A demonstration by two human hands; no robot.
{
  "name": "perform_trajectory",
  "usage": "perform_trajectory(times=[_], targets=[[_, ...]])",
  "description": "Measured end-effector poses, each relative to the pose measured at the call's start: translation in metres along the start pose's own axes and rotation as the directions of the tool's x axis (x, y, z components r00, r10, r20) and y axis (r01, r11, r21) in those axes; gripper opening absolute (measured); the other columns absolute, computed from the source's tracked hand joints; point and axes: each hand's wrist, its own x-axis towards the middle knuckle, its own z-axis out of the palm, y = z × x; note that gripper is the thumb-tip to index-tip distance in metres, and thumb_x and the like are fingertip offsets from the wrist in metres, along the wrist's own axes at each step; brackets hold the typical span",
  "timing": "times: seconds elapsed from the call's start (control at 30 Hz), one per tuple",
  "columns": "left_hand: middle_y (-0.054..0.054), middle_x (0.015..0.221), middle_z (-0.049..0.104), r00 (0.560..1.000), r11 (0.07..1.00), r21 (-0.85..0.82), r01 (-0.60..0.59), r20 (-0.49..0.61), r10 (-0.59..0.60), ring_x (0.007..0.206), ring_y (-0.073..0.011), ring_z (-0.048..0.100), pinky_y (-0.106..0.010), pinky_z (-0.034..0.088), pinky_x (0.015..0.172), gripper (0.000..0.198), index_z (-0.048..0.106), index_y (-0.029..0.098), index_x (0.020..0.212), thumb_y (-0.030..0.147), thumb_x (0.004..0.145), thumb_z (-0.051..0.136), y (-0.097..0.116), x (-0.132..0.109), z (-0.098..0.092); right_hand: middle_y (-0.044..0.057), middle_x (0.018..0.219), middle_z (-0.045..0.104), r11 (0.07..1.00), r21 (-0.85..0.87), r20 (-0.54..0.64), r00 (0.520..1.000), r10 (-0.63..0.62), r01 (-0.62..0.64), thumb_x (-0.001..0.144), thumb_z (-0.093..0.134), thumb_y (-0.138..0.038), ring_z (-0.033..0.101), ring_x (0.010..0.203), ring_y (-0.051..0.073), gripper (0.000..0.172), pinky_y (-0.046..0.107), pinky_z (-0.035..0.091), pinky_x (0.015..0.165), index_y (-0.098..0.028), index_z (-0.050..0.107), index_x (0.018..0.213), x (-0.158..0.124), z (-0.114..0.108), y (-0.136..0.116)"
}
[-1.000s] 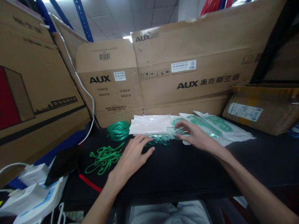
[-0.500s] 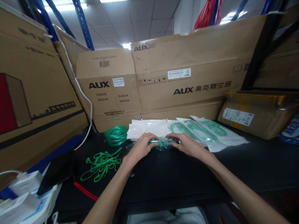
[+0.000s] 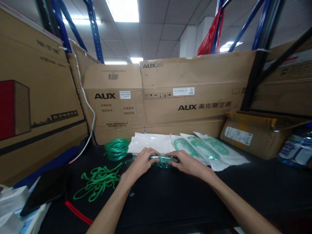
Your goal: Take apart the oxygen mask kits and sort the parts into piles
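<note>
My left hand (image 3: 140, 164) and my right hand (image 3: 187, 163) both rest on a clear green-tinted plastic piece with tubing (image 3: 162, 160) lying on the black table (image 3: 170, 201). The fingers of each hand curl over its ends and press on it. Just behind it lies a stack of white plastic bags (image 3: 151, 143). To their right, packed bags with green tubing inside (image 3: 207, 148) fan out.
A coil of green tubing (image 3: 117, 149) and a loose heap of green elastic straps (image 3: 97, 180) lie left of my hands. A dark phone (image 3: 45, 188) sits at the left edge. Large cardboard boxes (image 3: 190, 94) wall the back; a smaller carton (image 3: 255, 133) stands right.
My left hand moved forward from the table onto the clear piece, and my right hand came down on its other end. The view tilted up.
</note>
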Motion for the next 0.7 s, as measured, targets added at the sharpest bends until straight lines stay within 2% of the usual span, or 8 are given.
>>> perform_trajectory(times=[0.1, 0.2, 0.3, 0.4, 0.47, 0.57, 0.67, 0.7], targets=[[-0.005, 0.111, 0.071, 1.0, 1.0, 0.0, -0.012, -0.022, 0.012, 0.111, -0.0238, 0.059, -0.037, 0.043, 0.1, 0.019, 0.069, 0.022, 0.112, 0.025, 0.094, 0.063, 0.001, 0.0, 0.003, 0.003, 0.119, 0.076, 0.995, -0.078, -0.041, 0.997, 0.06, -0.063, 0.097, 0.055, -0.036, 0.07, 0.104, 0.021, 0.031, 0.026, 0.052, 0.089, -0.025, 0.073, 0.119, 0.003, -0.025, 0.012], [-0.006, 0.113, 0.071, 0.998, 1.0, -0.001, -0.019, -0.053, 0.018, 0.113, -0.0249, 0.058, -0.039, 0.042, 0.102, 0.022, 0.069, 0.022, 0.114, 0.027, 0.094, 0.062, 0.003, 0.0, 0.003, 0.012, 0.125, 0.072, 0.94, -0.229, -0.174, 0.961, 0.217, -0.254, 0.102, 0.045, -0.03, 0.066, 0.114, 0.025, 0.035, 0.032, 0.048, 0.096, -0.017, 0.071, 0.121, 0.003, -0.056, 0.048], [-0.007, 0.117, 0.069, 0.993, 1.0, -0.002, -0.016, -0.115, 0.016, 0.116, -0.0254, 0.057, -0.041, 0.04, 0.106, 0.024, 0.068, 0.023, 0.117, 0.03, 0.095, 0.061, 0.008, 0.0, 0.0, 0.02, 0.116, 0.071, 0.795, -0.383, -0.289, 0.879, 0.38, -0.47, 0.099, 0.051, -0.021, 0.065, 0.112, 0.031, 0.028, 0.043, 0.048, 0.096, -0.008, 0.07, 0.116, -0.007, -0.073, 0.088], [-0.007, 0.115, 0.069, 0.985, 1.0, -0.005, -0.006, -0.173, 0.005, 0.114, -0.0245, 0.058, -0.041, 0.04, 0.105, 0.022, 0.068, 0.022, 0.115, 0.03, 0.097, 0.057, 0.012, 0.001, -0.003, 0.011, 0.113, 0.069, 0.631, -0.491, -0.356, 0.8, 0.484, -0.6, 0.096, 0.061, -0.024, 0.066, 0.105, 0.025, 0.018, 0.046, 0.052, 0.091, -0.012, 0.068, 0.107, -0.024, -0.068, 0.114], [-0.007, 0.112, 0.069, 0.98, 1.0, -0.007, -0.004, -0.197, 0.003, 0.11, -0.0239, 0.06, -0.04, 0.042, 0.102, 0.02, 0.069, 0.021, 0.111, 0.028, 0.097, 0.056, 0.013, 0.001, -0.003, 0.008, 0.114, 0.068, 0.554, -0.531, -0.395, 0.766, 0.508, -0.641, 0.095, 0.064, -0.026, 0.065, 0.105, 0.024, 0.017, 0.046, 0.053, 0.09, -0.014, 0.067, 0.106, -0.033, -0.06, 0.122], [-0.006, 0.108, 0.07, 0.973, 1.0, -0.008, -0.006, -0.229, 0.003, 0.107, -0.0233, 0.061, -0.039, 0.044, 0.1, 0.018, 0.071, 0.021, 0.105, 0.025, 0.097, 0.055, 0.015, 0.003, -0.004, 0.006, 0.109, 0.068, 0.504, -0.558, -0.44, 0.75, 0.494, -0.659, 0.095, 0.064, -0.025, 0.065, 0.102, 0.023, 0.014, 0.044, 0.053, 0.089, -0.014, 0.067, 0.103, -0.038, -0.062, 0.126], [-0.006, 0.106, 0.071, 0.962, 1.0, -0.021, 0.0, -0.274, -0.005, 0.105, -0.0226, 0.062, -0.038, 0.045, 0.098, 0.019, 0.071, 0.021, 0.103, 0.023, 0.097, 0.053, 0.024, 0.008, -0.008, 0.008, 0.095, 0.069, 0.515, -0.558, -0.479, 0.759, 0.441, -0.651, 0.094, 0.059, -0.014, 0.067, 0.088, 0.022, 0.007, 0.038, 0.053, 0.077, -0.011, 0.066, 0.095, -0.036, -0.09, 0.126], [-0.006, 0.105, 0.072, 0.957, 0.999, -0.033, 0.002, -0.29, -0.012, 0.105, -0.0223, 0.063, -0.037, 0.046, 0.097, 0.019, 0.072, 0.021, 0.103, 0.023, 0.098, 0.053, 0.029, 0.01, -0.009, 0.011, 0.088, 0.069, 0.528, -0.553, -0.493, 0.764, 0.416, -0.644, 0.092, 0.055, -0.007, 0.067, 0.081, 0.024, 0.011, 0.036, 0.051, 0.07, -0.01, 0.065, 0.09, -0.036, -0.104, 0.124]])
